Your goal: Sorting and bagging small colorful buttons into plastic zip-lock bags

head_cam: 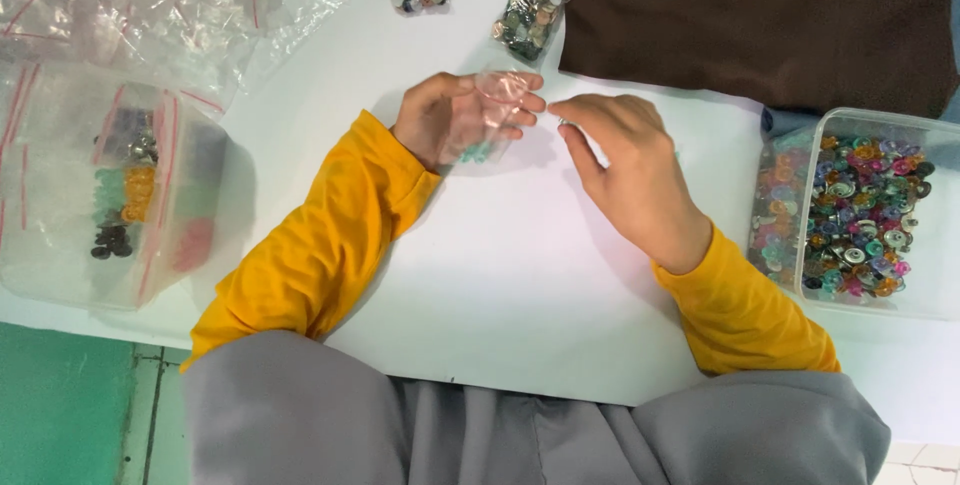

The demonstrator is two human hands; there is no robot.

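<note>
Grey cloth, soft and loosely folded, fills the near edge of the view, and mustard-yellow knit sleeves (310, 245) are seen rising out of it across a smooth white table (500, 295). At the far end of the sleeves the two hands are brought almost together. A small clear plastic bag (487, 120), thin, glossy and crinkled, is pinched in the left hand (450, 120), with its mouth held up by the fingertips; a few small teal buttons are seen at its bottom. The right hand (620, 170) is held just beside the bag's mouth, thumb and forefinger closed on something tiny that cannot be made out.

To the right, near the table edge, a clear rigid plastic tub (860, 215) with rounded corners is heaped with round, shiny buttons in many colours. To the left, a frosted box (110, 185) is draped in red-striped clear bags, with stacks of buttons dimly seen through its wall. Farther off, three small filled bags of mixed buttons (535, 10) are laid flat, crumpled clear sheeting (170, 5) is piled far left, and a dark brown matte fabric (770, 15) is spread far right.
</note>
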